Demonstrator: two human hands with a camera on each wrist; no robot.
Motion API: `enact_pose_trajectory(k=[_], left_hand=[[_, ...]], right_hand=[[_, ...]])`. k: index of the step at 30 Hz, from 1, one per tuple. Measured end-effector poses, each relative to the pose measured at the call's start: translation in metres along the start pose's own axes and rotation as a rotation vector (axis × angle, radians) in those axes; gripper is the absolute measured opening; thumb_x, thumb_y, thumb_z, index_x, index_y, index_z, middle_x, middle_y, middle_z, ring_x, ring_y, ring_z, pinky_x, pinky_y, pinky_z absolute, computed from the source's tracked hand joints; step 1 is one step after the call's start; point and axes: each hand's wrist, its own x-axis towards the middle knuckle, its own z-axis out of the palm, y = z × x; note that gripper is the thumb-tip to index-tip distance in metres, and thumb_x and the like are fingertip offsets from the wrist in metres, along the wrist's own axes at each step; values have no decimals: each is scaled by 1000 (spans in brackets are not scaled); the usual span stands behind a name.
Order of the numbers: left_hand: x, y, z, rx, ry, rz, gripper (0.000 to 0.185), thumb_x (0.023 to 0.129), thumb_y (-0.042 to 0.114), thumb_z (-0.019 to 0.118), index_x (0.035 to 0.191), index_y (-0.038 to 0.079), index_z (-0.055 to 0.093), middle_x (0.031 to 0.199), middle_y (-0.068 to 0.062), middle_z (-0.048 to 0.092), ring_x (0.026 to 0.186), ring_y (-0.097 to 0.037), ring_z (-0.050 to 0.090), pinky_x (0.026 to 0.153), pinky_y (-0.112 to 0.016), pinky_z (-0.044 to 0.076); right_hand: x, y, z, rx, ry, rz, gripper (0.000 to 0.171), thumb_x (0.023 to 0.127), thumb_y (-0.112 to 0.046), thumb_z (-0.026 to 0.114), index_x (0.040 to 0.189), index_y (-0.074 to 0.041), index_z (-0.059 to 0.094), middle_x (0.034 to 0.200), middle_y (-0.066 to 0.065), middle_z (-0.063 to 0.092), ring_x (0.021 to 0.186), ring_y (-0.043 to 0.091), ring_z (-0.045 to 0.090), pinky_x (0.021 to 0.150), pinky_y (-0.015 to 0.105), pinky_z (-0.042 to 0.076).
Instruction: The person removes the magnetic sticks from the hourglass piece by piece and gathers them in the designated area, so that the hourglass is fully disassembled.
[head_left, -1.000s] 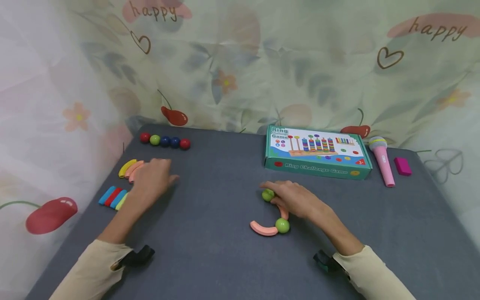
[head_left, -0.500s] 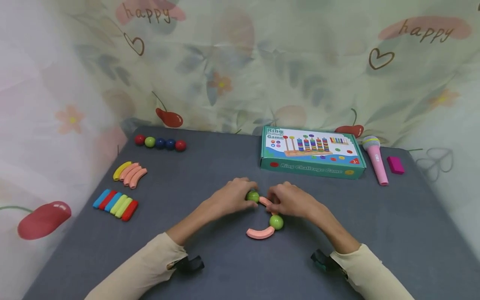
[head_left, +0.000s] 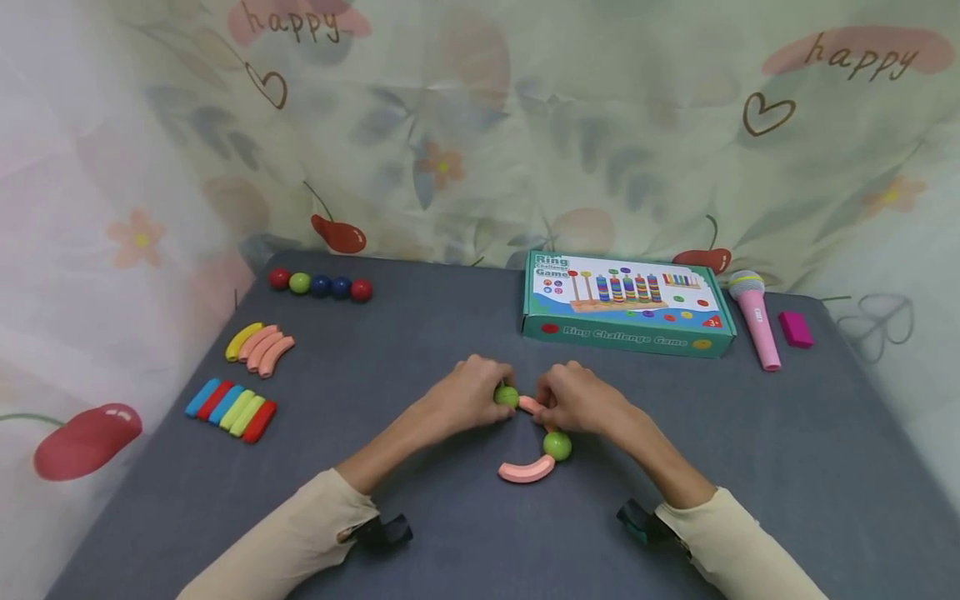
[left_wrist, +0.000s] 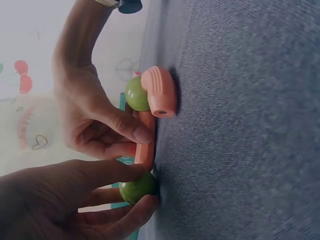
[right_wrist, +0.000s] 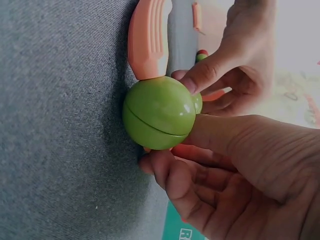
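With thumb and fingers, my left hand (head_left: 467,395) pinches a green ball (left_wrist: 138,187). A curved pink piece (left_wrist: 145,145) joins that ball, and my right hand (head_left: 583,400) grips it, covering part of it in the head view. The piece's other end meets a second green ball (head_left: 557,446). From there another curved pink piece (head_left: 527,471) extends left along the dark cloth. In the right wrist view, the second green ball (right_wrist: 159,113) shows a seam line and hides much of the gripped piece.
At the left lie curved yellow and pink pieces (head_left: 259,348) and straight coloured bars (head_left: 230,410). A row of coloured balls (head_left: 320,287) is behind them. The Ring Challenge Game box (head_left: 628,304), a pink toy microphone (head_left: 756,318) and a magenta block (head_left: 796,330) stand at the back right.
My left hand has come from the curved pieces at the left to the far green ball and taken hold of it. My right hand has moved from that ball onto the curved pink piece.
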Motion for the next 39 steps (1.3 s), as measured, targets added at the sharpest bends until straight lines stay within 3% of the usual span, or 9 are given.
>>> enact_pose_trajectory(k=[4,10,15,19,24,29,32,39], left_hand=[[-2,-2,1,-15,17,-10,21,89,18,82,104,6,75,86,-4,69,64,-10,52,58,-21,40],[-9,-9,-5,11,76,-61,16,87,11,81,98,6,71,81,-4,63,65,-12,52,58,-24,40],[-17,-23,-16,11,103,-85,28,88,11,81,112,8,67,95,-7,64,78,-17,57,69,-29,48],[-18,-48,-34,7,191,-99,41,88,11,80,126,5,65,106,-11,67,90,-22,62,80,-39,55],[-14,-101,-67,14,342,-38,39,88,8,80,125,1,69,115,-17,70,102,-30,68,89,-47,57],[-7,-146,-91,102,387,-38,39,89,8,80,125,1,67,120,-20,73,103,-37,69,91,-54,53],[-5,-160,-98,158,386,-80,40,90,9,79,126,2,64,120,-20,73,105,-40,69,95,-61,47],[4,-174,-98,237,373,-106,36,93,7,76,125,1,61,121,-23,71,112,-41,67,105,-70,39]], right_hand=[[0,-1,1,0,4,7,14,92,-12,79,78,-9,75,65,-2,61,54,8,52,52,22,40],[-2,-3,3,-5,15,15,27,92,-12,78,67,-13,67,57,-5,46,49,9,43,50,23,31],[-4,-2,4,-12,11,25,31,91,-11,78,63,-12,64,55,-6,42,48,9,41,49,22,29],[-2,-3,2,-5,8,11,28,91,-11,79,66,-11,67,56,-5,44,49,9,44,50,22,31],[-1,-4,2,-3,-1,0,22,91,-10,79,71,-10,71,60,-3,52,52,10,48,52,23,35],[-1,-2,3,3,3,6,22,91,-10,79,70,-10,71,59,-3,51,52,9,47,52,23,35],[0,-2,4,6,-2,7,21,92,-11,79,72,-10,72,60,-3,55,52,9,48,52,23,35],[-1,-3,3,15,-8,8,17,92,-11,79,75,-9,75,64,-1,61,54,9,51,52,23,38]])
